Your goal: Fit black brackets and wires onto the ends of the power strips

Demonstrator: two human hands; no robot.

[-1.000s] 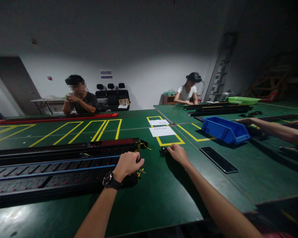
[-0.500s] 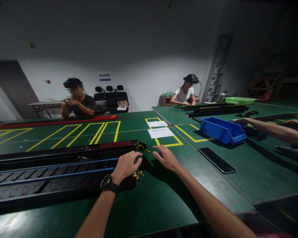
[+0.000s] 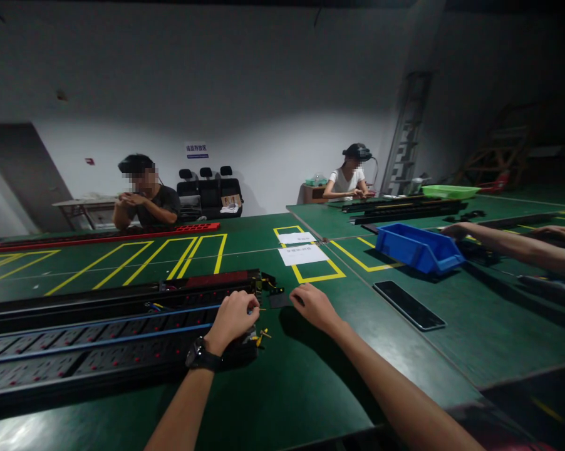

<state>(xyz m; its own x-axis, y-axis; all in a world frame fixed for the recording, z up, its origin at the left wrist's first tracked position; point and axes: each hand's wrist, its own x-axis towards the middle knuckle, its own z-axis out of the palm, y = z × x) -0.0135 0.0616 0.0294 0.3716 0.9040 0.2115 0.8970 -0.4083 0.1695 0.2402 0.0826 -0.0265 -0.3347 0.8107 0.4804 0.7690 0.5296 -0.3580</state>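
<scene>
A long black power strip with rows of red-dotted sockets and blue strips lies on the green table, its open end toward the middle. My left hand, wearing a watch, rests over that end, fingers curled in a pinch; what they hold is hidden. Just right of the end, my right hand has its fingers closed at the edge of a small dark flat piece. Yellow wire ends stick out below my left hand. Behind runs a second black profile with a dark red section.
A phone and a blue bin stand to the right, beside a co-worker's arm. Paper labels lie inside yellow tape marks. Two people sit across the table, near a red rail and black profiles.
My left fingers have curled in toward the strip's end. My right fingers, spread before, have closed, and the dark flat piece now shows beside them.
</scene>
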